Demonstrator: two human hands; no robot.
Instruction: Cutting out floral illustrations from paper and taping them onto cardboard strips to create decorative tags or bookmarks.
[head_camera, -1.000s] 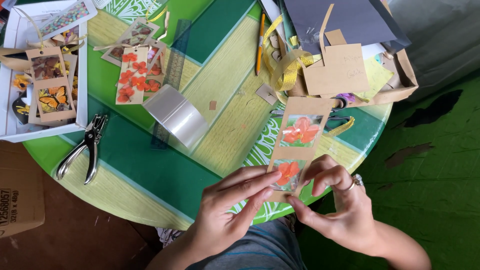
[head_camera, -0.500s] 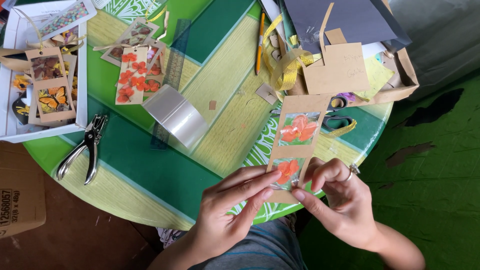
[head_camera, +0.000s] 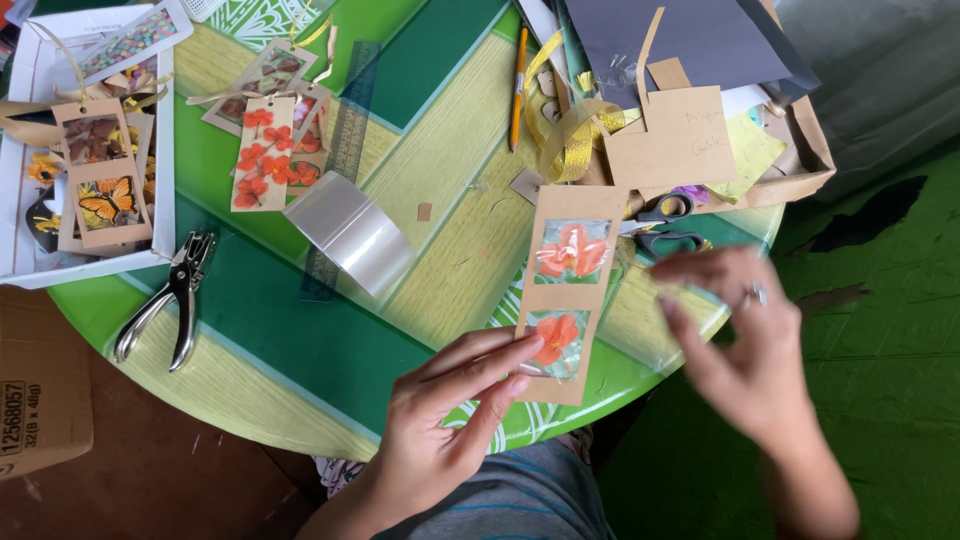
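Bookmark (head_camera: 562, 290), brown card with two orange-flower windows: pinched at its lower end by left hand (head_camera: 440, 420). Right hand (head_camera: 745, 345): blurred, fingers spread, nothing held, above desk (head_camera: 300, 340).

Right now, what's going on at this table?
A person is doing paper craft at a round green table. The left hand pinches the lower end of a brown card bookmark with two windows showing orange pressed flowers. The right hand is blurred, off the card, above the table edge near the scissors. Nearby lie a roll of clear tape, a hole punch, a similar flower bookmark and a white tray of finished bookmarks.
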